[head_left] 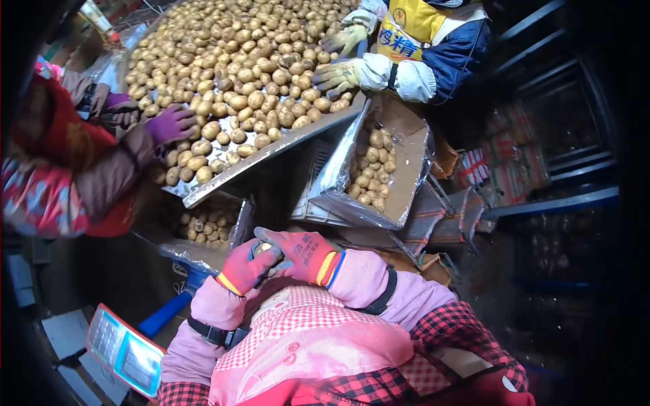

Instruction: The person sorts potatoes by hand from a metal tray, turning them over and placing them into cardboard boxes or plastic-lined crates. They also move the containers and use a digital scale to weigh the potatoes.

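My left hand (245, 265), in a red glove with grey fingers, is closed in front of my chest. Between its fingers shows a small pale patch of a potato (263, 249), mostly covered by the gloves. My right hand (308, 256), gloved the same way, meets it from the other side, with its fingers bent around the same potato. The two hands touch at the fingertips. Just beyond them stands a lined box (242, 227) with potatoes (206, 228) in it.
A sloping table (271, 142) carries a large heap of potatoes (237, 54). Right of it stands a lined carton (409, 145) partly filled with potatoes. A person in purple gloves (170, 125) and another in pale gloves (338, 76) reach onto the heap. A scale display (125, 348) stands lower left.
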Motion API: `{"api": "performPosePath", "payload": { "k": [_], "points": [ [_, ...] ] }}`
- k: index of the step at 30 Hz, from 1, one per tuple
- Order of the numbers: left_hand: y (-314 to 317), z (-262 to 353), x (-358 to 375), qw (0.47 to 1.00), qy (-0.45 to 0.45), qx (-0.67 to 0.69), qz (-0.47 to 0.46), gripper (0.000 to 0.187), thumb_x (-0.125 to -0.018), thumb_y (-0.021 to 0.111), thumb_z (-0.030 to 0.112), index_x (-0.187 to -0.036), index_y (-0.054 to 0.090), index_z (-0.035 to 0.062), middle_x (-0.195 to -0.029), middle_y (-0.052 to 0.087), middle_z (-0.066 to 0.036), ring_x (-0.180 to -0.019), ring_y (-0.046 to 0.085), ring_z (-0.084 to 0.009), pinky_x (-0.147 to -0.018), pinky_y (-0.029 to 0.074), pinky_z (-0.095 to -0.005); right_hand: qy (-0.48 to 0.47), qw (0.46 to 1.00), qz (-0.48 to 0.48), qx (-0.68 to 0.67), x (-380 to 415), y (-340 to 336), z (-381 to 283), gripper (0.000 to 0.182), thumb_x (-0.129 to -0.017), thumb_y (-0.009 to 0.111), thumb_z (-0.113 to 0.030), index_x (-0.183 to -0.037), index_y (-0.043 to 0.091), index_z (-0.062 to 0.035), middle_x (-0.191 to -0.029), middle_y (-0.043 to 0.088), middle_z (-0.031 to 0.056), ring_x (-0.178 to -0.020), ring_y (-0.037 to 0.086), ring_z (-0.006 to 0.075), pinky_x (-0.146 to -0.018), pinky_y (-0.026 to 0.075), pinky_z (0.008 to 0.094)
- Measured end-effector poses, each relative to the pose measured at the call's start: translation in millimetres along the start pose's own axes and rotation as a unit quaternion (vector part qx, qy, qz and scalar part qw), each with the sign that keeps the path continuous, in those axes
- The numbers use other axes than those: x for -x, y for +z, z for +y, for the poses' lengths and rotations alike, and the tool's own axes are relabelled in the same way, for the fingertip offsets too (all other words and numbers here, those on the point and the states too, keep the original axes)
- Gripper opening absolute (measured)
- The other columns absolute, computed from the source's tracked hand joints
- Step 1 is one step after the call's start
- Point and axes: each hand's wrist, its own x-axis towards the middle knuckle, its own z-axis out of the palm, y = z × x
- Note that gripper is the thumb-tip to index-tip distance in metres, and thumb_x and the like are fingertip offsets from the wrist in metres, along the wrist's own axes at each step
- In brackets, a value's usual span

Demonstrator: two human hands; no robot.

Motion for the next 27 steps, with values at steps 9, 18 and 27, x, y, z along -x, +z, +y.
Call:
{"api": "performPosePath", "payload": {
  "k": [9, 18, 27],
  "points": [
    [-34, 24, -55, 0.973, -0.214, 0.044, -0.066, 0.050, -0.098, 0.044, 0.051, -0.097, 0.066, 0.0054, -0.072, 0.065, -0.005, -0.050, 0.056, -0.0122, -0.043, 0.041, -0.0240, 0.081, 0.996, -0.025, 0.004, -30, -27, 6, 0.064, -0.077, 0.073, -0.038, -0.130, 0.047, -0.0141, -0.106, 0.066, 0.0124, -0.097, 0.064, 0.0329, -0.078, 0.052, 0.0431],
    [-80, -15, -101, 0.984, -0.097, -0.149, 0.001, 0.043, -0.099, 0.050, 0.040, -0.094, 0.068, 0.0010, -0.073, 0.068, -0.011, -0.059, 0.064, -0.0181, -0.056, 0.051, -0.0304, 0.319, 0.945, 0.069, -0.007, -2, -50, 99, 0.057, -0.080, 0.068, -0.045, -0.128, 0.057, -0.0165, -0.113, 0.066, 0.0169, -0.104, 0.063, 0.0354, -0.088, 0.049, 0.0421],
    [-92, 45, -118, 0.979, -0.159, -0.054, 0.113, 0.034, -0.099, 0.051, 0.029, -0.113, 0.060, -0.0013, -0.085, 0.068, -0.013, -0.071, 0.065, -0.0204, -0.064, 0.054, -0.0330, 0.129, 0.876, 0.192, -0.424, -109, -127, 201, 0.077, -0.079, 0.076, -0.025, -0.143, 0.037, -0.0078, -0.123, 0.060, 0.0171, -0.107, 0.062, 0.0267, -0.087, 0.051, 0.0367]
  ]
}}
